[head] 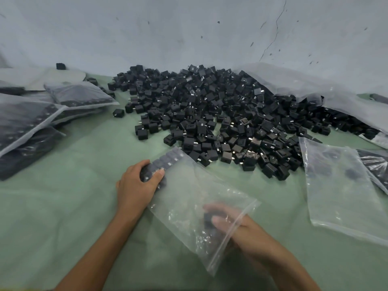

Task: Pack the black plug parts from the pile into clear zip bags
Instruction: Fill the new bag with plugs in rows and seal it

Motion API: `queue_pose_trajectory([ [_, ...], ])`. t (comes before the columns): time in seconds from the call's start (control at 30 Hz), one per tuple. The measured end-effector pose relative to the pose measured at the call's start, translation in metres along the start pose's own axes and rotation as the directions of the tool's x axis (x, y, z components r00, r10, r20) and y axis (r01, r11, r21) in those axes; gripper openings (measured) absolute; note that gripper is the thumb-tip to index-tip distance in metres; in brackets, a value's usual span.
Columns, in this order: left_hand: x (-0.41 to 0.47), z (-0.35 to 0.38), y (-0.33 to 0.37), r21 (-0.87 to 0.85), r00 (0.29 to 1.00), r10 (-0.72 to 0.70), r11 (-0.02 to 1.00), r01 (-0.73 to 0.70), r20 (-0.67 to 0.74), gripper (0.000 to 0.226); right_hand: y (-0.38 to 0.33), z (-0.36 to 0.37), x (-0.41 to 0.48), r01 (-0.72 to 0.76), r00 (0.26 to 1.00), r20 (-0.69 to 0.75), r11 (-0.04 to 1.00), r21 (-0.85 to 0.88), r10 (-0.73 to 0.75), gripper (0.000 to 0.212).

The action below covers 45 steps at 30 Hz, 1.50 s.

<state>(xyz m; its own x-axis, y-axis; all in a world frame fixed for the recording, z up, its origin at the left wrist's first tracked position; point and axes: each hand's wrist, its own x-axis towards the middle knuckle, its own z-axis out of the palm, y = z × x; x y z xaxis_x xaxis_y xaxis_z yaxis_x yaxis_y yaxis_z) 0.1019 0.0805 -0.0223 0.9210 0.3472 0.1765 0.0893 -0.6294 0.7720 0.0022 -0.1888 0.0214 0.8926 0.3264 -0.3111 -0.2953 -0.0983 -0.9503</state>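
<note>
Where the zip bag [189, 196] lies slantwise at lower centre of the frame, my left hand [136, 183] clamps its far end, fingers and thumb curled round a row of plug parts [165, 159] through the plastic. My right hand [247, 234] is inside the bag's mouth, fingers closed on a few dark parts [210, 219]; blur hides how many. Pile [210, 114] of loose black parts fills the middle, just beyond the bag. Packed bags [31, 120] stacked at left, cut off by the edge. Spare bag [340, 185] at right, something dark inside, too cloudy to name.
</note>
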Motion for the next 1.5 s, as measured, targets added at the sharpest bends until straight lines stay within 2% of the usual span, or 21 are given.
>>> queue_pose_trajectory([
  [0.1,0.000,0.000,0.000,-0.001,1.000,-0.008,1.000,0.008,-0.002,0.051,-0.005,0.020,0.030,-0.022,1.000,0.014,0.907,0.421,0.018,0.034],
  [0.17,0.001,0.000,0.001,-0.003,1.000,-0.012,1.000,0.012,-0.004,0.050,-0.012,0.031,0.052,-0.035,0.998,-0.017,0.844,0.536,0.053,0.039],
  [0.23,0.001,-0.001,0.002,-0.003,1.000,-0.019,1.000,0.019,-0.003,0.050,-0.018,0.042,0.071,-0.009,0.997,-0.068,0.899,0.437,0.043,0.030],
  [0.33,0.000,-0.002,0.002,-0.013,1.000,-0.017,1.000,0.017,-0.002,0.050,-0.025,0.057,0.089,0.060,0.994,-0.103,0.989,0.139,-0.046,0.016],
  [0.47,0.000,-0.002,0.002,-0.004,1.000,0.000,1.000,0.000,-0.008,0.048,-0.030,0.071,0.101,0.082,0.982,-0.181,0.984,0.156,-0.053,0.015],
  [0.57,0.001,-0.001,0.001,0.012,1.000,0.006,1.000,-0.006,-0.008,0.046,-0.025,0.075,0.105,0.196,0.951,-0.201,0.959,-0.203,-0.236,0.019],
  [0.67,0.001,0.000,0.000,0.022,1.000,0.011,1.000,-0.011,-0.016,0.046,-0.020,0.076,0.109,0.239,0.901,-0.262,0.898,-0.370,-0.347,0.022],
  [0.8,0.002,0.001,-0.002,0.024,1.000,0.011,1.000,-0.011,-0.015,0.045,-0.015,0.078,0.118,0.283,0.845,-0.313,0.860,-0.424,-0.433,0.020],
  [1.0,0.002,0.001,-0.002,0.020,1.000,0.008,1.000,-0.008,-0.015,0.046,-0.016,0.074,0.127,0.248,0.882,-0.234,0.824,-0.509,-0.409,0.023],
  [1.1,0.001,0.001,-0.002,0.016,1.000,0.005,1.000,-0.004,-0.012,0.047,-0.017,0.074,0.128,0.232,0.889,-0.251,0.848,-0.477,-0.384,0.023],
  [1.37,0.001,-0.001,0.002,0.007,1.000,-0.005,1.000,0.005,0.008,0.063,-0.012,0.072,0.131,0.278,0.890,-0.211,0.847,-0.453,-0.405,0.031],
  [1.5,0.001,-0.002,0.001,-0.005,1.000,-0.015,1.000,0.015,0.022,0.064,-0.008,0.073,0.129,0.303,0.858,-0.256,0.842,-0.445,-0.444,0.024],
])
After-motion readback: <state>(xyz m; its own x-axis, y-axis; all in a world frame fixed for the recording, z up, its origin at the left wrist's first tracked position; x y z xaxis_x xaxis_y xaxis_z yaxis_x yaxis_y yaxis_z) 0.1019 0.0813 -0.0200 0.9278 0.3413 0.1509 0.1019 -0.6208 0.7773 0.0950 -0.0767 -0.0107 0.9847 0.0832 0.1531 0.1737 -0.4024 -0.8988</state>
